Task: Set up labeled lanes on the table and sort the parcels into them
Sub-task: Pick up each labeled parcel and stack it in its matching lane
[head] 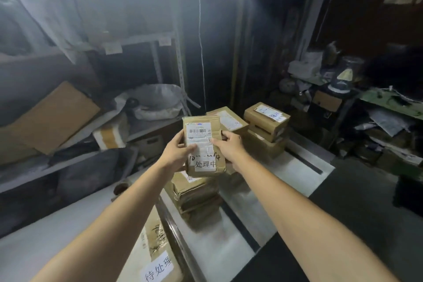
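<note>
I hold a flat brown cardboard parcel [203, 144] upright above the white table [247, 204], its white barcode label facing me and a white slip with Chinese characters on its lower part. My left hand [177, 152] grips its left edge and my right hand [229, 145] grips its right edge. Directly beneath it lies a stack of brown parcels [194, 192] in the middle lane. Farther back stands another stack of parcels [265, 130]. At the bottom, a parcel with a white Chinese label [158, 265] lies in the nearest lane. Dark tape strips [240, 226] divide the lanes.
A metal shelf [146, 39] with boxes, a large tilted carton [55, 117] and grey bags stands at the left. A cluttered green table [389, 101] and a small drawer unit [327, 101] are at the right. A dark floor borders the table's right edge.
</note>
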